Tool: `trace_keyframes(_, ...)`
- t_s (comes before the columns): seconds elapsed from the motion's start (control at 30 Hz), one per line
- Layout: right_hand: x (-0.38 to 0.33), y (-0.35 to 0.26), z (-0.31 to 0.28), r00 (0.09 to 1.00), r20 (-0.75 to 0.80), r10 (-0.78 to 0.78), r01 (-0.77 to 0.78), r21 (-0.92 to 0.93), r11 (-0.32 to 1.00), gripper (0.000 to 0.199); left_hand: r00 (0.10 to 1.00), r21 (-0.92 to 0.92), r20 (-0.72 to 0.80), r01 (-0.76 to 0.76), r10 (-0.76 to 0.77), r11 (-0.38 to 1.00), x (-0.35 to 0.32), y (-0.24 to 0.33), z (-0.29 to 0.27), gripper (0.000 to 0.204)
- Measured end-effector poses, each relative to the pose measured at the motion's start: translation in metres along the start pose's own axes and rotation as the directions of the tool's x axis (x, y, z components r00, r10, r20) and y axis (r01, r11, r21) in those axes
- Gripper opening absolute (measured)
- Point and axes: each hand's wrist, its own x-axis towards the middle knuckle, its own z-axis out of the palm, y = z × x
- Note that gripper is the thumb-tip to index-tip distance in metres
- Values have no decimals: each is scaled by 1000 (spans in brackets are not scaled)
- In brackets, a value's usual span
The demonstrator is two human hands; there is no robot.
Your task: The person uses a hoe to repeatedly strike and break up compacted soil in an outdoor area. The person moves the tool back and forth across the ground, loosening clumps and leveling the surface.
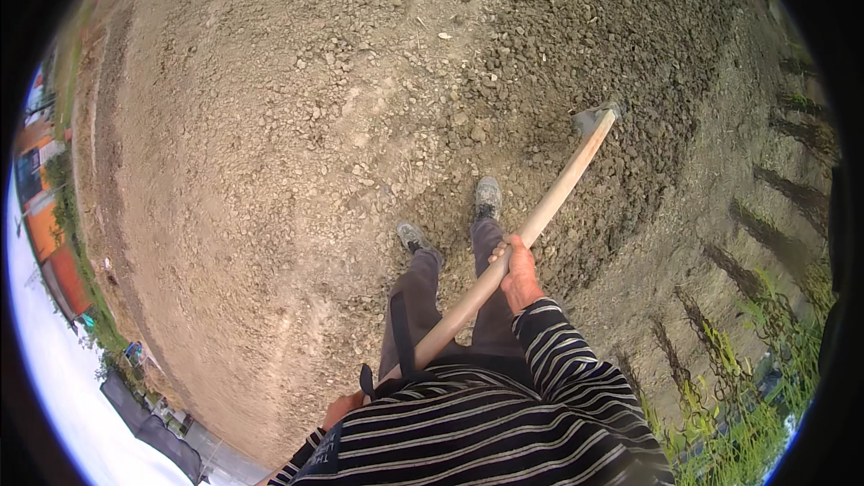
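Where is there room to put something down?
Pale soil left of the left shoe, or the smoother strip between dark clods and plants. It's crowded by the legs, where the right hand grips the wooden handle.

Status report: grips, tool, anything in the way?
Right grip closed around wooden hoe handle. Left grip near its rear end, hold hidden. Blade at dark soil clods; no other obstacle visible.

Black, white-striped top (477,427), dark trousers (419,292)

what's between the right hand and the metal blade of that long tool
In the head view, a bare stretch of the wooden handle joins the right hand to the metal blade; clods of soil show beneath.
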Motion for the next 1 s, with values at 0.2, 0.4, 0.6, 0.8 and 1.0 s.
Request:
trace_keyframes(0.2, -32, -45, 15, 993, 28, -115, 114, 35, 993, 14, 951, 20, -125, -283, 283, 959, 23, -7, 19, 36)
trace_keyframes(0.4, -35, -148, 31, 892, 138, -431, 421, 97, 902, 20, 821, -27, -165, -557, 546, 830, 91, 70, 0, 34)
trace_keyframes(0.6, 3, -114, 45, 900, 148, -409, 412, 15, 911, 21, 885, -43, -238, -422, 401, 906, 101, 59, 5, 38)
trace_keyframes(0.8, 30, -2, 28, 999, -4, -53, 52, -137, 989, 18, 891, -375, -169, -454, 422, 808, 72, -11, 46, 40)
trace_keyframes(1.0, -28, -41, 36, 966, -59, -251, 240, -150, 959, 20, 770, -406, -199, -628, 606, 664, 78, -18, 31, 43)
